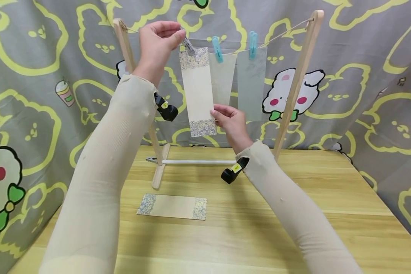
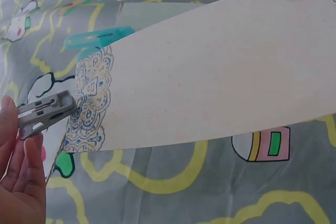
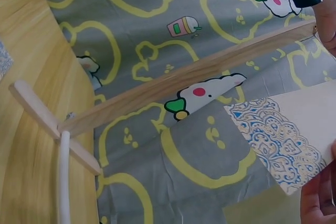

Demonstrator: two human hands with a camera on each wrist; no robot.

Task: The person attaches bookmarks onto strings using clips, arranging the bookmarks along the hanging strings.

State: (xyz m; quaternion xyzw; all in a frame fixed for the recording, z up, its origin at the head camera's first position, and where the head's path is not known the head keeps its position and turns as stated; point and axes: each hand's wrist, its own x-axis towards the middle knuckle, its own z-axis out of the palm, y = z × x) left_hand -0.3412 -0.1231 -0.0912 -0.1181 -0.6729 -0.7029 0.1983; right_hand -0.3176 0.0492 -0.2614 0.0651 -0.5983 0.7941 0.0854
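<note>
My left hand (image 1: 157, 45) is up at the string near the left post, pinching a grey clothespin (image 2: 50, 109) between thumb and fingers. The clothespin's tip sits at the top edge of a long cream card (image 1: 198, 89) with blue-and-yellow lace-like bands at both ends. Lower down, my right hand (image 1: 233, 123) holds the card's right edge between thumb and fingers, just above the bottom band. In the left wrist view the card bows slightly along its length. The right wrist view shows its patterned lower end beside my fingers (image 3: 315, 198).
Two plain cards, one pale (image 1: 223, 78) and one grey-green (image 1: 251, 83), hang from the string by teal clothespins (image 1: 253, 45). Wooden posts (image 1: 298, 85) and a white rod (image 1: 198, 162) form the stand. Another patterned card (image 1: 172, 206) lies on the table, and a grey clothespin (image 1: 151, 159) by the stand's foot.
</note>
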